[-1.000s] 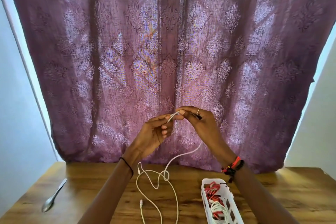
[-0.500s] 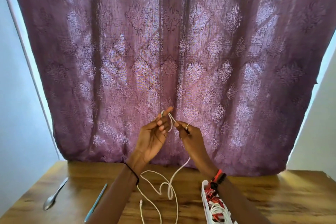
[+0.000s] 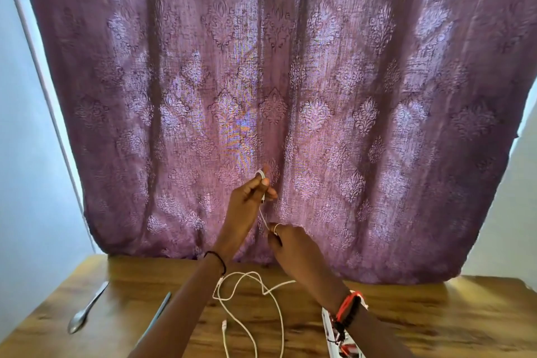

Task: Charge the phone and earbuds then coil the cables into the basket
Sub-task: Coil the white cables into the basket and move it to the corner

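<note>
While looped white and thin over the left hand (image 3: 252,192) at frame centre, white cable (image 3: 263,213) stretched taut down to the right hand (image 3: 293,247), both hands pinched shut on it; slack tangled on the wooden surface (image 3: 421,325) lower centre, white basket (image 3: 329,328) at the bottom edge. Compared with half a second back: right hand dropped lower, hands now apart, slack drawn in.

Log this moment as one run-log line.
step: coiling | left hand: raised, pinching white cable | right hand: lower, gripping cable | slack: on table | basket: partly hidden
</note>
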### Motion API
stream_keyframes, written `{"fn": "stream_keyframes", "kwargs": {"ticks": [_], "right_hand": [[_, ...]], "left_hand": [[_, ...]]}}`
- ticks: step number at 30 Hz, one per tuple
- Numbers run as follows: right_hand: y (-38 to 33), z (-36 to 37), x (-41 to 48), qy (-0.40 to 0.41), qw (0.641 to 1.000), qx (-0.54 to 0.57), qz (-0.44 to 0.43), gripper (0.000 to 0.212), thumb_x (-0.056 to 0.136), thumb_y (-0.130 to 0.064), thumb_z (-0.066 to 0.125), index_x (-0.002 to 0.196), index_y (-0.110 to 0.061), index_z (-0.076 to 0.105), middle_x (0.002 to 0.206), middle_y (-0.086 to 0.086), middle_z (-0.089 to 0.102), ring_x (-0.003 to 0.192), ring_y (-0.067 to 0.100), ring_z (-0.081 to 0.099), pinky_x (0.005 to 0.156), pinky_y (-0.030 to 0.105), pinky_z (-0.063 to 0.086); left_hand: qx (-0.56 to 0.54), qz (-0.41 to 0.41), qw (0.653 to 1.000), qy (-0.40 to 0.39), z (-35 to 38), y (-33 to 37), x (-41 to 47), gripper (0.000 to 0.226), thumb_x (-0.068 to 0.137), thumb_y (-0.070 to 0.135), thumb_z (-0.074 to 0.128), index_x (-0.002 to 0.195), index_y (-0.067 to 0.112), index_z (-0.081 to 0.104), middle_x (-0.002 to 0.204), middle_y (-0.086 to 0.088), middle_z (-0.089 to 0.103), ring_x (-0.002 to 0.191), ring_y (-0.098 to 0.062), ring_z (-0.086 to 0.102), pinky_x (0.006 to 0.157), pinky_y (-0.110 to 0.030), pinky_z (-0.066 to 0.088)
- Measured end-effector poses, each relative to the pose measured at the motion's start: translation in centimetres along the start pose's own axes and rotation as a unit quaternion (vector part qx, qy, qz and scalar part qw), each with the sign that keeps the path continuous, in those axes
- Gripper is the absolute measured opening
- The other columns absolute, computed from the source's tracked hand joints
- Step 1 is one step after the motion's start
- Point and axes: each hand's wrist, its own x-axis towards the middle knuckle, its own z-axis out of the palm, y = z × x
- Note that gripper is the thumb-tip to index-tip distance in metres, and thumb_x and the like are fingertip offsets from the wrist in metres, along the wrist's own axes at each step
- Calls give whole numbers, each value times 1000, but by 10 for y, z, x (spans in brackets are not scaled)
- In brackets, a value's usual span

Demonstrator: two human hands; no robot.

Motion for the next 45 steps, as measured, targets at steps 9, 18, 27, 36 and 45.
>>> {"fn": "stream_keyframes", "kwargs": {"ticks": [9,18,27,36,45], "right_hand": [[-13,-40,0,35,999,-1,-12,27,88,-35,51,112,-31,62,106,4,69,102,26,61,82,32,47],[17,-83,15,-46,978,199,-45,11,78,-25,73,82,-35,74,67,-4,67,62,2,52,64,24,37],[15,-82,27,31,941,335,-27,13,80,-10,70,83,-22,74,68,-20,71,72,-10,62,75,8,45],[8,-69,27,84,890,445,46,16,86,-17,64,98,-13,73,35,-11,33,34,2,21,36,13,20],[-4,-41,21,179,856,483,44,9,93,-10,52,94,-16,59,40,-10,33,36,5,21,37,17,19]], "left_hand": [[369,184,910,-45,-9,2,-5,27,86,18,42,96,7,65,92,-4,71,82,-26,65,69,-29,42],[293,10,943,-156,-42,-6,-6,36,93,12,54,59,25,60,45,7,56,48,-6,53,58,-23,43],[-40,-81,936,-340,-49,8,-8,37,79,22,63,106,-3,67,53,9,48,50,-5,41,51,-16,39],[-399,-200,854,-267,-31,-7,-14,47,72,21,74,108,-8,65,51,7,39,45,-1,38,45,-14,23],[-559,-183,795,-147,8,10,-16,64,53,4,88,110,-9,63,66,5,54,48,-4,48,47,-15,45]]}}
